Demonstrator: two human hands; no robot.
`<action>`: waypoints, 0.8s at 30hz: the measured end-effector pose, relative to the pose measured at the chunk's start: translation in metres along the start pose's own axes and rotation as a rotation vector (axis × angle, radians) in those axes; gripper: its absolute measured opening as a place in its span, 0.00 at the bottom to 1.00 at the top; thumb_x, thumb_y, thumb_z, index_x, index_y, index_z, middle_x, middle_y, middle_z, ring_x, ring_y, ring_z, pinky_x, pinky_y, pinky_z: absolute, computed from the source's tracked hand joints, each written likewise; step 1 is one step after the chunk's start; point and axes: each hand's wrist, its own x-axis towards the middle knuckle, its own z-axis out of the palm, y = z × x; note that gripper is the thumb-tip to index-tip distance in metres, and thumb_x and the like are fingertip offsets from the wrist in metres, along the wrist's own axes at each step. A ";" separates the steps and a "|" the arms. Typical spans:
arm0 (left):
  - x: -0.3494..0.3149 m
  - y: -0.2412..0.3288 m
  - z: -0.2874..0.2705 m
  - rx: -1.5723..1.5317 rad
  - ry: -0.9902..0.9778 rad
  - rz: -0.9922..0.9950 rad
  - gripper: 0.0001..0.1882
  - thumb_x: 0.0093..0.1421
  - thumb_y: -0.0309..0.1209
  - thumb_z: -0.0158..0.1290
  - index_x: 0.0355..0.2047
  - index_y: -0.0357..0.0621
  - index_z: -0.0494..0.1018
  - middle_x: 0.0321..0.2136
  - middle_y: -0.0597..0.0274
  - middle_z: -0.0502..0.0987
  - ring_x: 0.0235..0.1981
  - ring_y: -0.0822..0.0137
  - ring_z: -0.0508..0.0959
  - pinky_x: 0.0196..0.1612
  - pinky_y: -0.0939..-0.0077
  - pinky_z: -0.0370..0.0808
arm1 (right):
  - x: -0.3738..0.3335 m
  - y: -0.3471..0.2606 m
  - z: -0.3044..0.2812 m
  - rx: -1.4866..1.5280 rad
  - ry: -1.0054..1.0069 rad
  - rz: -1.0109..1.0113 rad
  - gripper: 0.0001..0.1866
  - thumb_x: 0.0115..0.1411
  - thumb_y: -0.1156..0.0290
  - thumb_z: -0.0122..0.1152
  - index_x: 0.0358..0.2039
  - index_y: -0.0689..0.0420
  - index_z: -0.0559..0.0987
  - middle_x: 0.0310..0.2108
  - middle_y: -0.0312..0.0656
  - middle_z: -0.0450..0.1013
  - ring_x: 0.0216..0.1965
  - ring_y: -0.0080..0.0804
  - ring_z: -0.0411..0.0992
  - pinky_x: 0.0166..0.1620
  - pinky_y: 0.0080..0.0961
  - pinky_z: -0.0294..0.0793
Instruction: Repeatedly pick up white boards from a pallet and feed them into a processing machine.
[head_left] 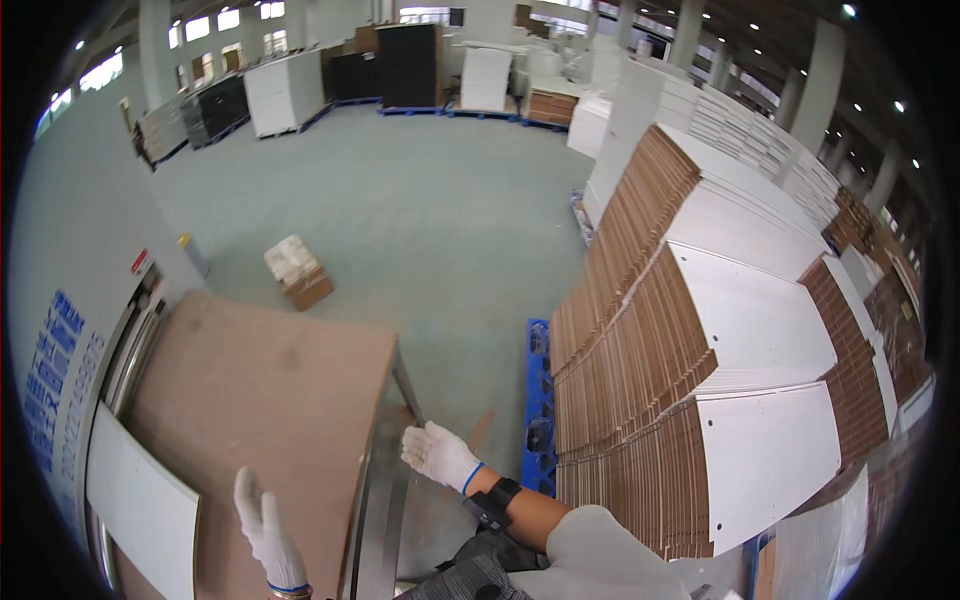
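Observation:
Both my hands wear white knitted gloves with blue cuffs. My left hand (268,530) hovers over the near part of a brown-topped table (260,390), fingers stretched out and nothing in them. To its left, a white flat panel (145,510) lies along the table's left side, against the rollers (138,350) of a large pale machine (70,220). My right hand (440,456) is held out past the table's right edge, empty, with its fingers loosely extended. A black device is strapped around my right wrist.
At right, tall stacks of white-faced brown-edged panels (640,350) stand on a blue pallet (538,400). A cardboard box (308,288) topped with white material sits on the floor beyond the table. Wrapped white and black stacks (285,92) line the far side.

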 end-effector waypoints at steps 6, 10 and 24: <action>0.032 0.076 0.241 0.160 -0.602 0.321 0.27 0.55 0.27 0.53 0.55 0.35 0.62 0.52 0.45 0.69 0.55 0.54 0.68 0.58 0.65 0.63 | -0.059 -0.131 -0.063 0.123 0.085 -0.187 0.28 0.65 0.55 0.45 0.56 0.64 0.65 0.55 0.48 0.64 0.55 0.42 0.63 0.59 0.40 0.63; 0.030 0.145 0.390 0.212 -0.779 0.805 0.29 0.53 0.36 0.58 0.54 0.40 0.64 0.51 0.47 0.69 0.54 0.48 0.67 0.55 0.61 0.66 | -0.112 -0.179 -0.102 0.186 0.140 -0.304 0.27 0.65 0.55 0.45 0.56 0.64 0.65 0.55 0.49 0.64 0.54 0.44 0.64 0.59 0.41 0.62; -0.035 0.351 0.749 0.516 -0.535 1.571 0.13 0.54 0.26 0.48 0.41 0.38 0.70 0.38 0.51 0.75 0.43 0.53 0.74 0.53 0.60 0.66 | -0.182 -0.142 -0.225 0.670 -0.205 -0.642 0.20 0.65 0.58 0.45 0.47 0.60 0.73 0.39 0.44 0.74 0.40 0.42 0.72 0.44 0.38 0.74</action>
